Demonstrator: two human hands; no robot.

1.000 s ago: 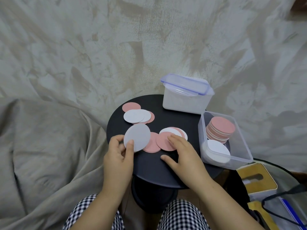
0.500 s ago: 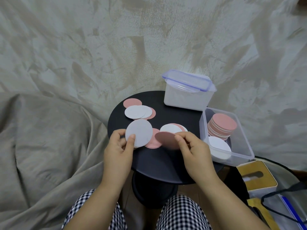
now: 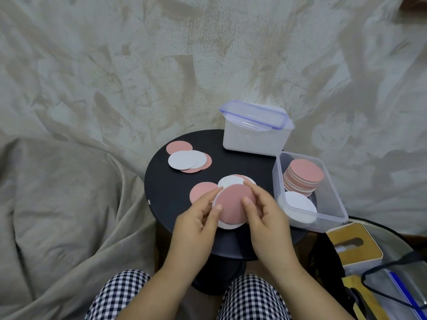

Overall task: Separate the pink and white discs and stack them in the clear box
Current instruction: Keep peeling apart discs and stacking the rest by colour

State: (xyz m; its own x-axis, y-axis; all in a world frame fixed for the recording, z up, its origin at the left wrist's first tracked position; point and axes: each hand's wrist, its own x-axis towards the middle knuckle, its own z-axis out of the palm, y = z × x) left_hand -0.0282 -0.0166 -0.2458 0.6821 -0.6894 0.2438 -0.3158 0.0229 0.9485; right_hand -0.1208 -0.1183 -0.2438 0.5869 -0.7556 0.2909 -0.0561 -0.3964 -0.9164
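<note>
Pink disc (image 3: 233, 204) laid on a white disc (image 3: 227, 225), both over the near tabletop (image 3: 171, 181), left hand (image 3: 196, 225) fingers clamped on the white disc, right hand (image 3: 269, 227) fingers clamped on the pink disc, clear box (image 3: 328, 224) just right, pink stack (image 3: 303, 174) and white stack (image 3: 300, 203) inside
</note>
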